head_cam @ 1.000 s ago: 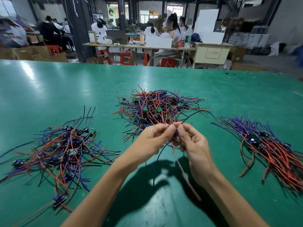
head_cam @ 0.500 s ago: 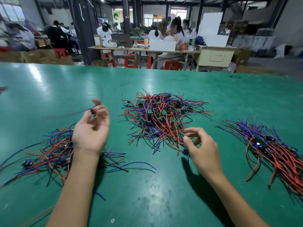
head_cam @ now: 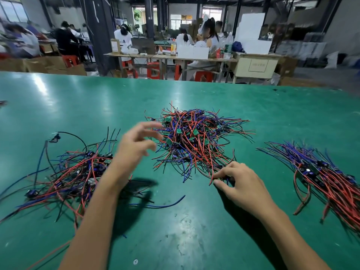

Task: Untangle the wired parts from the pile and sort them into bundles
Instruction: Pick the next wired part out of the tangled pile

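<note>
My right hand [head_cam: 239, 184] pinches wire ends at the near edge of the central pile [head_cam: 194, 139]; my left hand [head_cam: 136, 147] hovers spread, empty. Next: tease one part free

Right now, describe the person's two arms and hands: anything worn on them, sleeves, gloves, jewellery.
Both arms are bare as far as the frame shows, with no sleeves in view. The left hand and right hand wear no gloves, and no watch, bracelet or ring shows. The left hand's fingers are motion-blurred.
</note>
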`<act>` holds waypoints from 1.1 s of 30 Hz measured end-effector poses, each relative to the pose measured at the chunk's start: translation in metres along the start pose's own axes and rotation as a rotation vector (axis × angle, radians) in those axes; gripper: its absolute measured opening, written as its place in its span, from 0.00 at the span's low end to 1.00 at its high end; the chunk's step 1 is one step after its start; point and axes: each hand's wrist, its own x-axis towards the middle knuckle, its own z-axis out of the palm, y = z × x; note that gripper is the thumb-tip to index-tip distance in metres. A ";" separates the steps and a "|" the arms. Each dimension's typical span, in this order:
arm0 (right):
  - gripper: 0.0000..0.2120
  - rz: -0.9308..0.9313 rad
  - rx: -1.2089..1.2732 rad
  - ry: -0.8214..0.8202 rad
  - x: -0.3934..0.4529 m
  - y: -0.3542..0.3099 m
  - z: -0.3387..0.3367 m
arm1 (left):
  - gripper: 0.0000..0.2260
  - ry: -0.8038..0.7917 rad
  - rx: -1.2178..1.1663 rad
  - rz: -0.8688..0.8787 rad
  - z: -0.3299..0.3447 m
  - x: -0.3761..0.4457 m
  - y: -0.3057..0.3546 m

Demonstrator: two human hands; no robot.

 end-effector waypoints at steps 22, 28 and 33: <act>0.16 0.160 0.918 -0.292 -0.002 0.011 -0.026 | 0.04 -0.334 0.440 0.057 0.036 -0.010 -0.009; 0.30 0.237 1.198 -0.268 -0.003 0.006 -0.033 | 0.11 -0.461 0.378 0.025 0.079 -0.022 -0.013; 0.33 0.121 0.935 -0.374 -0.008 -0.002 -0.018 | 0.18 -0.453 -0.060 -0.300 0.100 -0.032 -0.012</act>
